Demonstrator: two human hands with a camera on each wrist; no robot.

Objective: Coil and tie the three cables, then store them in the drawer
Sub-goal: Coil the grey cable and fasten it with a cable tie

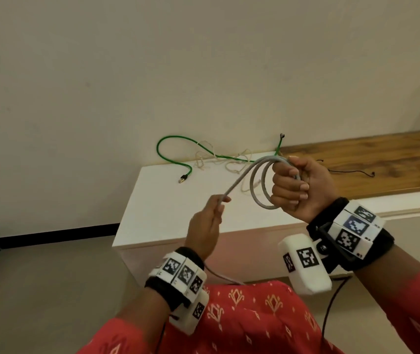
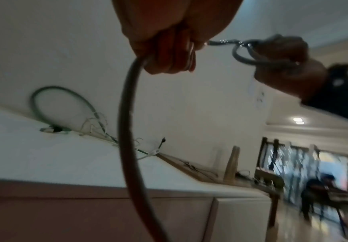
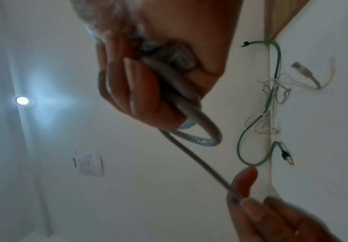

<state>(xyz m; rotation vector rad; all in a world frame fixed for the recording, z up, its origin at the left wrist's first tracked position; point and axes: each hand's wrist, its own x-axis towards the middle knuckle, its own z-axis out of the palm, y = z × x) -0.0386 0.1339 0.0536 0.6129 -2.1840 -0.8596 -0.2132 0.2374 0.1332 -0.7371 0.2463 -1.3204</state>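
My right hand [image 1: 294, 186] grips a small coil of the grey cable [image 1: 258, 186] above the white cabinet top [image 1: 168, 208]; its fingers curl round the loops [image 3: 189, 104]. The cable's loose length [image 1: 239, 181] runs down-left to my left hand [image 1: 210, 218], which pinches it [image 2: 169, 54]; the tail [image 2: 127, 131] hangs below that hand toward my lap. A green cable [image 1: 178, 149] lies uncoiled at the back of the cabinet top, tangled with thin white string ties [image 1: 229, 162]. A thin black cable [image 1: 349, 171] lies on the wooden surface [image 1: 382, 159] to the right.
The white cabinet stands against a plain wall [image 1: 203, 72], with the wooden top adjoining it on the right. A drawer front [image 2: 241, 221] shows below the cabinet top in the left wrist view. A grey floor [image 1: 37, 290] lies to the left. My red patterned clothing [image 1: 249, 318] fills the bottom.
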